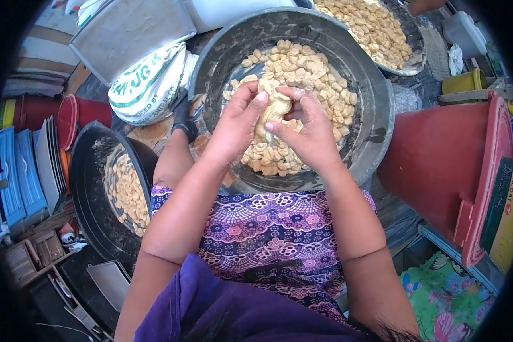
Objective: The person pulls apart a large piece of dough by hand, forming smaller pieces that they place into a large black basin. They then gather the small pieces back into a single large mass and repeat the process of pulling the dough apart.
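Observation:
A lump of soft, pale yellow dough (278,107) is held between my two hands over a large dark round tub (219,54). My left hand (239,122) grips its left side, thumb and fingers bent round it. On the other side my right hand (308,125) pinches the dough with thumb and forefinger. Many small tan dough pieces (273,159) lie in the tub below, some partly hidden by the hands.
Left of my legs stands a tilted black tub (88,176) with more pieces. Another full tub (419,57) is at the upper right, near part of another person. A large red bucket (439,165) stands right; a white sack (148,85) lies upper left.

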{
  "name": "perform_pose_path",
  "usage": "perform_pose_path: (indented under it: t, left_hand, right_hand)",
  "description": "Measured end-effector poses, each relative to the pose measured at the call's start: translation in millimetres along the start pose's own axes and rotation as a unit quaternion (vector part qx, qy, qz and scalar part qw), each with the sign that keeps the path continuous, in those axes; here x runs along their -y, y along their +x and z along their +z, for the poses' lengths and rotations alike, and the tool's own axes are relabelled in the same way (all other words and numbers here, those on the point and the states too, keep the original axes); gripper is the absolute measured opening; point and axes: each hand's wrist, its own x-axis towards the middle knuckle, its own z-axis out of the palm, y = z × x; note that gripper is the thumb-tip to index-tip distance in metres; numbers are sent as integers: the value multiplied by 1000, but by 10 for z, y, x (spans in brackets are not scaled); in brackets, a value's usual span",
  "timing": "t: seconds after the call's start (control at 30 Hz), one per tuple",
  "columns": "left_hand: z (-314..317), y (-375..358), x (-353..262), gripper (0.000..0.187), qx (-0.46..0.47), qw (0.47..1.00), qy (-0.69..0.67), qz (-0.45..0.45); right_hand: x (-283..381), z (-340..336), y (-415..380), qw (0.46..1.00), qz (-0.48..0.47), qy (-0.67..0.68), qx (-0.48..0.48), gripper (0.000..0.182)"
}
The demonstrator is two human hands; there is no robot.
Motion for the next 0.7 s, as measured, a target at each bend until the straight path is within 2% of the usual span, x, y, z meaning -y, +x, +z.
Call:
perform_pose_path:
  t: [0.03,0.1,0.13,0.2,0.3,0.33,0.43,0.47,0.5,0.53,0.57,0.67,0.7]
  left_hand:
    - [13,-2,2,30,1,1000,0,-1]
    - [44,-15,-26,26,-47,986,-153,-55]
    - [54,-20,-52,26,-48,985,-153,-56]
    - [68,-15,-113,25,-97,972,-204,-64]
    - [74,-13,-176,28,-113,950,-284,-70]
    - [69,-4,-168,28,-114,949,-284,-70]
    - [62,12,-85,30,-61,967,-234,-81]
    - [73,1,-35,32,-62,979,-188,-43]
    - [83,-8,-8,35,-63,988,-143,-5]
    - [57,10,-13,31,-83,984,-158,-15]
    - [33,28,-34,31,-83,984,-158,-16]
    - [-19,71,-145,22,-147,961,-236,5]
    - [-30,64,-146,22,-147,960,-236,5]
  right_hand:
    - [-37,11,-11,999,26,42,3,42]
    - [-56,-11,-24,996,53,65,4,38]
    - [-54,-20,-30,993,77,90,5,34]
    - [-78,-34,-48,995,63,83,-5,31]
    - [-8,-27,-23,997,27,66,-33,24]
    - [38,-10,-5,997,6,57,-50,21]
    - [119,97,15,994,18,33,-98,19]
    - [100,72,9,994,20,33,-98,19]
    - [67,17,8,997,47,17,-56,20]
    - [34,-33,9,997,74,2,-14,21]
    - [-20,-61,2,997,75,2,-14,21]
    - [-82,-52,-6,983,7,142,-121,19]
    - [-35,-40,-1,983,7,142,-120,19]
